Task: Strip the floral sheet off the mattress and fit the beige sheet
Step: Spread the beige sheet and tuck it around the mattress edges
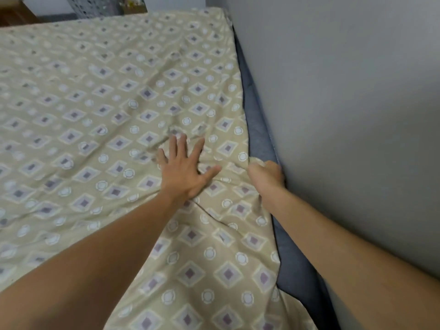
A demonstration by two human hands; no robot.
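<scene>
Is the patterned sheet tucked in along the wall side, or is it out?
Out there: the beige sheet edge lies loose, leaving the blue mattress side bare; the right hand grips it.

no readable text, labels, brands, numbers or signs on any surface

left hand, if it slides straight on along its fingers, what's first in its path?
Likely only more beige sheet: the left hand lies flat on it, fingers pointing up the bed. That line looks free up to the far mattress edge; depth there is unclear.
</scene>
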